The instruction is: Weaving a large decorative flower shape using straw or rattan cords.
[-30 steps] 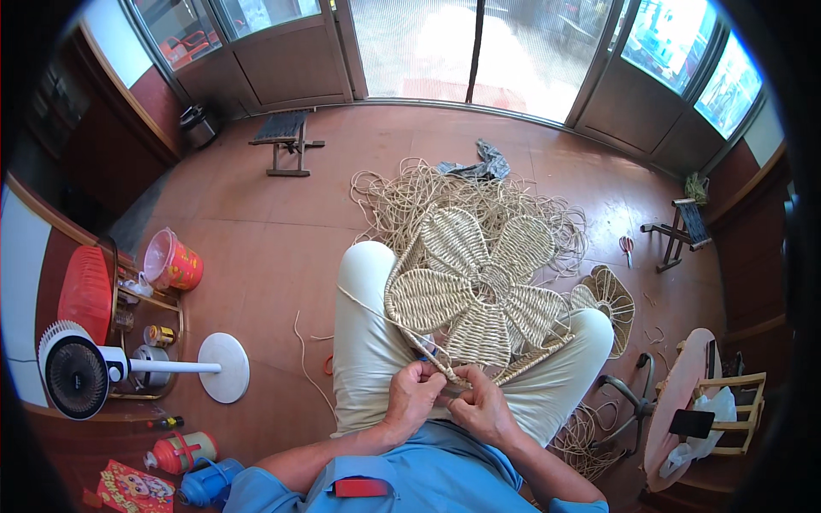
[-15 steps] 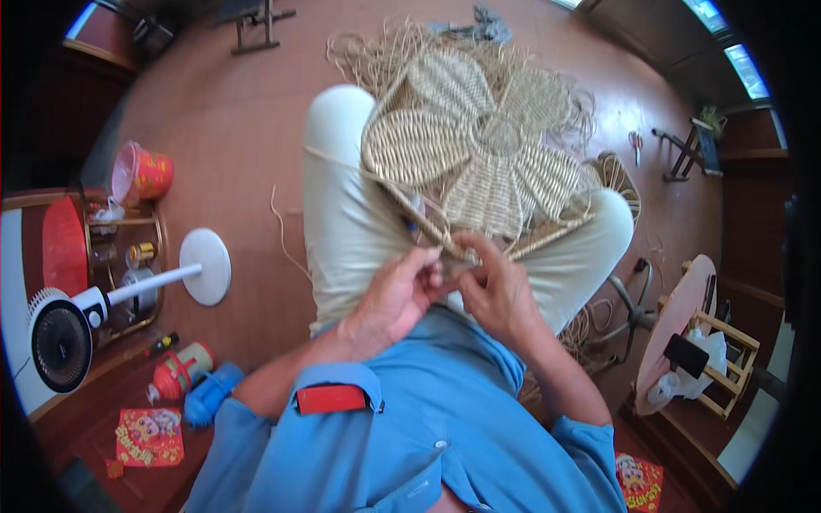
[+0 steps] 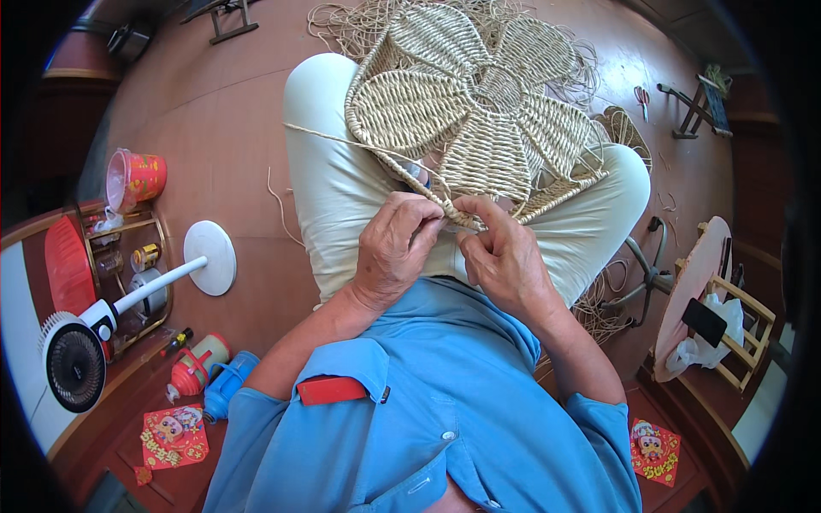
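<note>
A woven straw-cord panel (image 3: 486,156) with flower-like petals and a braided rim leans across my knees. My left hand (image 3: 395,246) is closed, back upward, its thumb and fingertips pinching at the rim's near corner. Just right of it, my right hand (image 3: 506,258) has its forefinger laid over the same rim and its other fingers curled beneath. The hands nearly meet there, and what lies under the fingertips is partly hidden. A loose strand of cord (image 3: 342,139) runs over my left knee to the rim.
A heap of cord (image 3: 355,24) lies behind the panel, with red-handled scissors (image 3: 642,98) to its right. Left stand a white fan (image 3: 75,363), a red bucket (image 3: 147,178) and a blue flask (image 3: 227,386). A round tabletop (image 3: 693,295) is at right.
My left hand has turned from palm partly up to back upward and closed at the rim. My right forefinger now lies across the rim. The whole view has shifted a little.
</note>
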A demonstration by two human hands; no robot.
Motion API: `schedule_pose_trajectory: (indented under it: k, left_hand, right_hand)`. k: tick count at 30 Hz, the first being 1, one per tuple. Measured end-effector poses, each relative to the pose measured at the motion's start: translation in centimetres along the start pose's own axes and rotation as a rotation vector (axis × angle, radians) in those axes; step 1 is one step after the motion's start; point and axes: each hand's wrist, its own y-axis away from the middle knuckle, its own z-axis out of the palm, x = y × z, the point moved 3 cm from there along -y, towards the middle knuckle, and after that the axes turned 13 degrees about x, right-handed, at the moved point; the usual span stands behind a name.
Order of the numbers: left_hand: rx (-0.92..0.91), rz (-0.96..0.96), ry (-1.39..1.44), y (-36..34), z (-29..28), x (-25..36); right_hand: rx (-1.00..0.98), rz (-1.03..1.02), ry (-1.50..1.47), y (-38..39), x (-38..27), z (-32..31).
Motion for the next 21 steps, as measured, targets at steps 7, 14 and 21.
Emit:
schedule_pose_trajectory:
  k: [7,14,21]
  left_hand:
    - [-0.034,0.035,-0.055,-0.6,-0.3,0.6]
    - [-0.026,0.137,-0.014,-1.3,-0.6,2.1]
    - [-0.27,-0.839,0.574,-2.1,-4.3,1.3]
  right_hand:
    - [0.108,-0.113,0.102,1.1,-1.2,-1.5]
    - [0.414,-0.27,0.137,1.5,-0.7,-3.6]
    - [0.445,-0.575,0.209,0.9,-1.1,-2.0]
